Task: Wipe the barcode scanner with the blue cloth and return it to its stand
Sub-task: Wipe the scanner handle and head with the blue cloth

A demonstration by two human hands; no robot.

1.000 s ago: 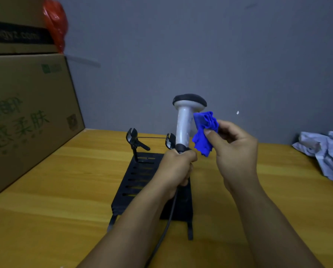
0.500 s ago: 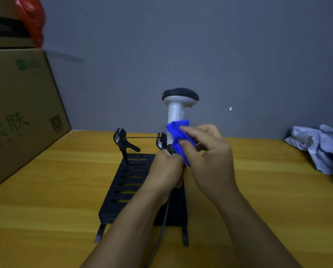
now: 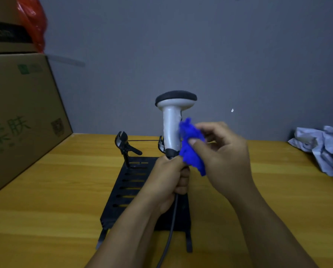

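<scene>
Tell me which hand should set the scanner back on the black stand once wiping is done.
Left. The left hand already grips the scanner at its base, upright, directly above the stand. The right hand is occupied pinching the blue cloth against the handle, so it would probably have to let go first.

The large cardboard box [image 3: 20, 120] is showing green Chinese characters, "柔肤" legible, beside a QR code [image 3: 57, 127]; other print is blurring.
</scene>
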